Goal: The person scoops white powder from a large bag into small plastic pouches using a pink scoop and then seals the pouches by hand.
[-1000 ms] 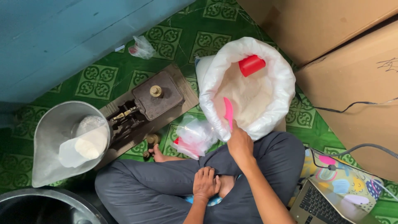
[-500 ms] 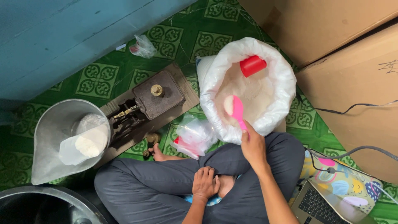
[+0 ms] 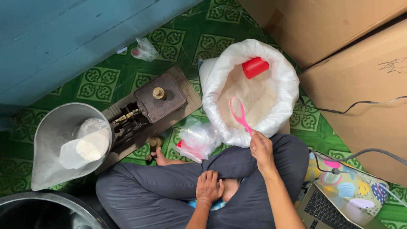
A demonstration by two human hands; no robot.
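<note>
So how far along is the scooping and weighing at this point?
Done: a clear bag part-filled with white powder lies in the scale pan. In hand: the right hand holds a pink spoon over the sack; the left hand rests idle. Left: empty bags sit unfilled.

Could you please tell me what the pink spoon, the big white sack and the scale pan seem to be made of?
Pink spoon in the right hand: likely plastic, with an even bright colour and a slightly see-through bowl. White sack: probably woven plastic, matte, its rim rolled down in soft folds. Scale pan: looks like dull grey sheet metal with a faint sheen.
</note>
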